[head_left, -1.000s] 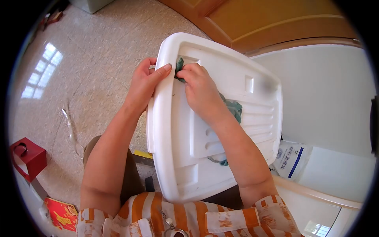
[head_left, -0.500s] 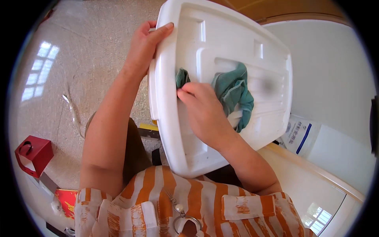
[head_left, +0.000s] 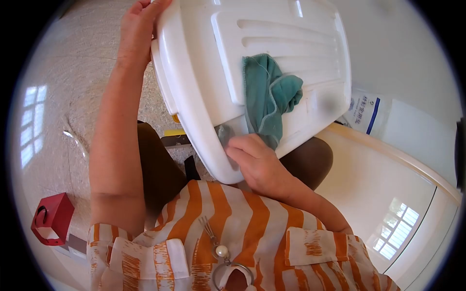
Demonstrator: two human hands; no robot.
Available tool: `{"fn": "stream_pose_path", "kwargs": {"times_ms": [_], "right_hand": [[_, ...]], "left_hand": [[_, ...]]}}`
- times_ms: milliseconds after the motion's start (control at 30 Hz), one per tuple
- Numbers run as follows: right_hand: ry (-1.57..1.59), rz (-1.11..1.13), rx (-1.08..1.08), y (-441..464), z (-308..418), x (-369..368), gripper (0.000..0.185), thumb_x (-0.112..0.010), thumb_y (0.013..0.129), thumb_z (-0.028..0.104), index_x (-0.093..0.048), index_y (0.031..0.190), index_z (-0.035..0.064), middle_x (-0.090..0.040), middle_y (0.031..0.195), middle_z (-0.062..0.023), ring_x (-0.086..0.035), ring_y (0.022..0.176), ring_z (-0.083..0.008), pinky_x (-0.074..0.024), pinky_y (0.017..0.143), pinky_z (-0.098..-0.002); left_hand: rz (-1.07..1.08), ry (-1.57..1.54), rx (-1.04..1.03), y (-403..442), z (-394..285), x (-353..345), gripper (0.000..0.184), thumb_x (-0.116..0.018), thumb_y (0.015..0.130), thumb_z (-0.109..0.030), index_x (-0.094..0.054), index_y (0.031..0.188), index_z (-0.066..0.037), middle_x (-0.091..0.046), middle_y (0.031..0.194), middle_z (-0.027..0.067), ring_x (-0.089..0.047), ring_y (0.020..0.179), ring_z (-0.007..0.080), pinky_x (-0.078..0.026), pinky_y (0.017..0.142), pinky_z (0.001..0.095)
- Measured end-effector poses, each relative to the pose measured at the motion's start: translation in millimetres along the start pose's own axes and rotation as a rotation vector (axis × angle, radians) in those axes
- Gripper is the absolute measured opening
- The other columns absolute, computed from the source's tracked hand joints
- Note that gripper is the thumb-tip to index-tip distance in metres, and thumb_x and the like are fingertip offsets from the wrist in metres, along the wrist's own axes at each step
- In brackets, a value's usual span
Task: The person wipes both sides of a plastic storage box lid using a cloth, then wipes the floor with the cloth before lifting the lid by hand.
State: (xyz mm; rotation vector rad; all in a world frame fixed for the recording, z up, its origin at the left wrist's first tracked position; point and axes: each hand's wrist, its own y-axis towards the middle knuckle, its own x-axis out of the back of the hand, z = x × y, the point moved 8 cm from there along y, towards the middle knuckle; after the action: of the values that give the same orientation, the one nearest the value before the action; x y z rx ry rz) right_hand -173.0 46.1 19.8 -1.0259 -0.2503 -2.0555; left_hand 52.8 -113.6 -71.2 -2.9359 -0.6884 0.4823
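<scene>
Work on the lid [head_left: 213, 82] looks unfinished

In the head view, our left hand [head_left: 136, 36] clasps its rim, our right hand [head_left: 256, 157] pinches the cloth [head_left: 264, 102] lying over its near end; how much is left we cannot tell

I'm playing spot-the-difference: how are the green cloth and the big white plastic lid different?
Colour: the crumpled green cloth is bluish-green; the ridged, rounded-corner white plastic lid is white.
Size: the cloth is much smaller than the lid it lies against.
Shape: the cloth sags in loose folds; the lid looks stiff, with a raised rim.
Shared: each is held, the cloth in the right hand, the lid by its edge in the left hand.
</scene>
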Motion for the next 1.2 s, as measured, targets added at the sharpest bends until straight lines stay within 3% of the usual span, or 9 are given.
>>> {"fn": "stream_pose_path", "kwargs": {"times_ms": [300, 367, 467, 767, 1100, 1200], "right_hand": [[-0.198, -0.047, -0.013, -14, 17, -3, 0.03, -0.056, 0.066, -0.003, -0.056, 0.096, -0.0024, -0.053, 0.101, -0.0106, -0.052, 0.091, -0.0279, -0.0449, 0.081, -0.0342], [-0.264, -0.032, -0.019, -25, 15, -6, 0.03, -0.056, 0.066, -0.003, -0.057, 0.095, -0.0003, -0.053, 0.098, -0.0085, -0.052, 0.091, -0.0258, -0.0443, 0.081, -0.0337], [-0.279, -0.042, -0.067, -24, 16, -3, 0.027, -0.056, 0.066, -0.002, -0.058, 0.092, 0.0018, -0.054, 0.096, -0.007, -0.053, 0.089, -0.0247, -0.0431, 0.081, -0.0345], [-0.243, -0.083, -0.02, -17, 13, -6, 0.016, -0.056, 0.066, 0.006, -0.055, 0.082, 0.0037, -0.053, 0.089, -0.0072, -0.052, 0.086, -0.0266, -0.0418, 0.083, -0.0372], [-0.317, -0.105, 0.009, -42, -16, 9, 0.017, -0.054, 0.071, 0.013, -0.059, 0.087, 0.0099, -0.056, 0.092, -0.0005, -0.053, 0.09, -0.0194, -0.0407, 0.077, -0.0324], [-0.51, -0.146, 0.001, -57, -43, 30, 0.017, -0.055, 0.072, 0.013, -0.06, 0.087, 0.0126, -0.056, 0.091, 0.0007, -0.052, 0.089, -0.019, -0.0409, 0.077, -0.0323]], "left_hand": [[-0.018, 0.012, -0.013, 6, 5, 4, 0.031, -0.064, 0.079, -0.032, -0.054, 0.085, -0.003, -0.051, 0.064, -0.0003, -0.043, 0.048, 0.0066, -0.034, 0.041, 0.0221], [-0.008, 0.042, 0.074, 11, 16, 8, 0.026, -0.06, 0.082, -0.028, -0.057, 0.092, -0.004, -0.06, 0.081, 0.0073, -0.057, 0.066, 0.0141, -0.047, 0.06, 0.0279], [0.024, -0.042, 0.054, 26, 34, 14, 0.042, -0.071, 0.079, -0.033, -0.056, 0.102, 0.0, -0.062, 0.08, 0.0064, -0.06, 0.067, 0.0098, -0.049, 0.06, 0.0214], [-0.028, -0.029, 0.051, 16, 22, 13, 0.049, -0.075, 0.075, -0.031, -0.055, 0.106, 0.002, -0.063, 0.084, 0.0084, -0.058, 0.067, 0.0107, -0.047, 0.056, 0.0239], [-0.005, -0.014, 0.073, 22, 25, 27, 0.033, -0.07, 0.081, -0.026, -0.058, 0.098, 0.0, -0.063, 0.08, 0.0052, -0.059, 0.067, 0.0094, -0.047, 0.06, 0.0199], [-0.018, -0.014, 0.084, 24, 25, 30, 0.031, -0.069, 0.082, -0.026, -0.059, 0.096, -0.001, -0.063, 0.078, 0.0044, -0.059, 0.065, 0.0089, -0.048, 0.058, 0.0198]]}}
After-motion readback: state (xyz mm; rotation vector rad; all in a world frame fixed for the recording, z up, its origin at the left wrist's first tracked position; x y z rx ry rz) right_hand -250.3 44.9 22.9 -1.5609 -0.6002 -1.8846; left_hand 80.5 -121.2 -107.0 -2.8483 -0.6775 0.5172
